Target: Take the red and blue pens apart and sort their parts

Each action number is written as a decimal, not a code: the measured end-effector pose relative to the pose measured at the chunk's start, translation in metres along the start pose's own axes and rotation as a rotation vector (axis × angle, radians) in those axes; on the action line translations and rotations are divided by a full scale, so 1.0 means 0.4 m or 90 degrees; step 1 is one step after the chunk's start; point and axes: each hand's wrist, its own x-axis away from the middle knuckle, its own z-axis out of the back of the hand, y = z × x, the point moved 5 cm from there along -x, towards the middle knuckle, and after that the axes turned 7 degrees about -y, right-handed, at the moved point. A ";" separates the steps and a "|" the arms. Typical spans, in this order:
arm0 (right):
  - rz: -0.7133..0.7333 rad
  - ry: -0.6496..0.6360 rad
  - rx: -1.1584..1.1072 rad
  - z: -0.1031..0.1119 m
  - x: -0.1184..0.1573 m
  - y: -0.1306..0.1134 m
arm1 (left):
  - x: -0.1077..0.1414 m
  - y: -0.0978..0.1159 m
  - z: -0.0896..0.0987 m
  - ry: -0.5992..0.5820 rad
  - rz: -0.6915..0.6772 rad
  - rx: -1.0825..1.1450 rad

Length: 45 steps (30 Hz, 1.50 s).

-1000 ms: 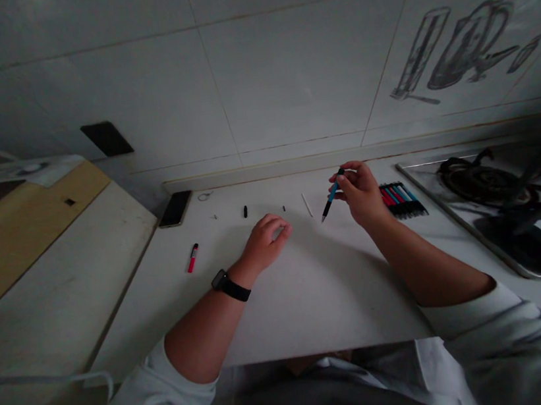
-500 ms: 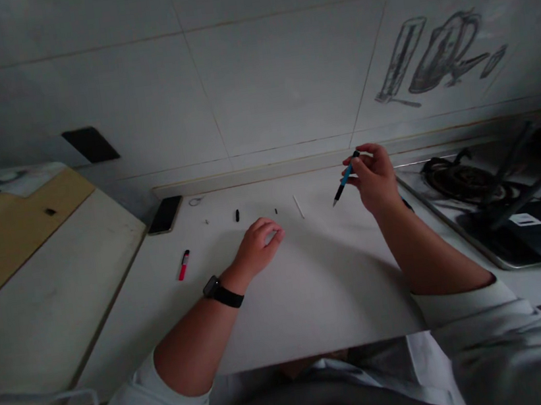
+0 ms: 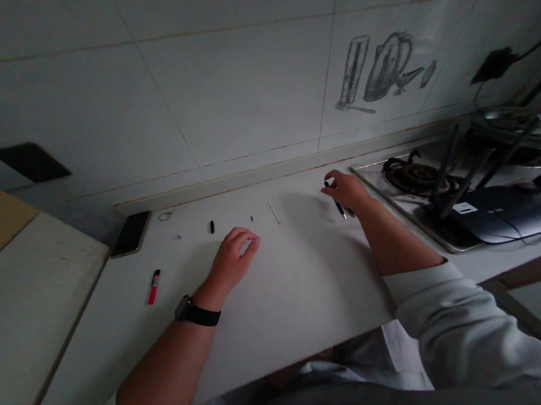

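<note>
At the right of the white countertop (image 3: 305, 277), my right hand (image 3: 349, 191) holds a pen (image 3: 339, 207) between thumb and fingers. Its pointed end slants down towards the counter; the fingers hide part of the barrel, and I cannot tell if the tip touches. My left hand (image 3: 232, 257) rests on the counter, loosely curved, with nothing visible in it. Beyond it lie a thin white refill-like stick (image 3: 274, 212), a tiny black piece (image 3: 252, 219), a short black piece (image 3: 212, 227) and a small light-coloured bit (image 3: 179, 236).
A red marker-like stick (image 3: 154, 287) lies left of my left hand. Farther back are a phone (image 3: 132, 234) and a thin ring (image 3: 166, 215). At the right stand a gas burner (image 3: 417, 176) and a black router with antennas (image 3: 506, 214). A tiled wall (image 3: 246, 93) closes the back.
My right hand has lowered the pen towards the counter near the stove, turning its point to the lower right. The view has swung right; my left hand stays on the counter.
</note>
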 end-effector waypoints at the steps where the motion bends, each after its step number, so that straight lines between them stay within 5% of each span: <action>1: -0.005 -0.032 0.046 -0.019 -0.001 -0.003 | 0.000 0.001 0.000 -0.001 -0.001 -0.001; 7: -0.066 -0.065 0.189 -0.051 -0.010 0.000 | -0.002 0.011 0.003 0.005 -0.008 0.002; 28: -0.068 -0.029 0.176 -0.007 -0.034 0.058 | -0.001 0.025 0.020 0.050 -0.009 0.020; 45: -0.073 -0.045 0.216 -0.042 -0.024 0.027 | 0.000 0.014 0.013 0.044 -0.011 0.001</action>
